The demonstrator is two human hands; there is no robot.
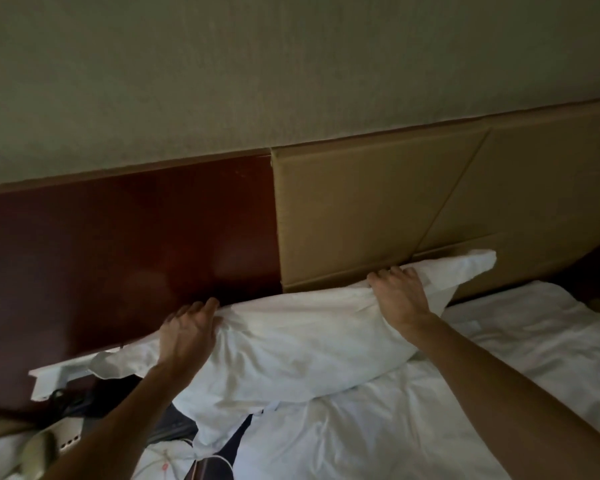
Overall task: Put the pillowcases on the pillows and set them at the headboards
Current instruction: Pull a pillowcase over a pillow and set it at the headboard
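- A plump white pillow (pixel 309 334) is lying across the middle of the frame, slanting from lower left up to upper right.
- A wrinkled white pillowcase (pixel 243 382) is covering it; the loose end is bunching and trailing off toward the lower left, while the far corner is poking up at the right.
- The pillow's long upper edge is leaning against the headboard (pixel 378 209), spanning the seam between the dark reddish-brown panel at left and the tan padded panel at right.
- The left hand (pixel 187 327) and right hand (pixel 399 292) are gripping that upper edge, fingers curling over it, one toward each end.
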